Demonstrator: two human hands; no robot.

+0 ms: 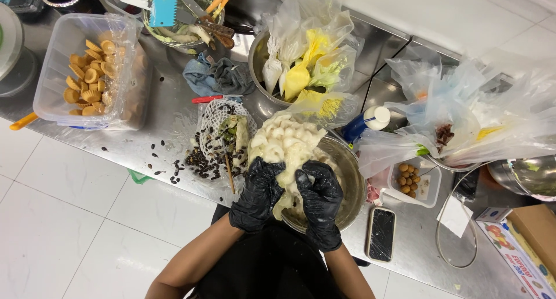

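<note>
Dough (284, 145), pale and lumpy, heaps over a steel bowl (347, 177) on the bench (168, 125); left hand (258, 194) and right hand (319, 203), black-gloved, clutch its near side. Leftward, a clear tub (58, 50) holds small tart shells (90, 76).

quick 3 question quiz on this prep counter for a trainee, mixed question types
1. True or false: both hands wear black gloves.
2. What do the left hand and right hand grip? A) a pale fruit chunk B) the phone C) the scraper
3. What fills the clear tub on the counter?

Key: 1 true. 2 A, the pale fruit chunk over the steel bowl. 3 small tart shells.
</note>
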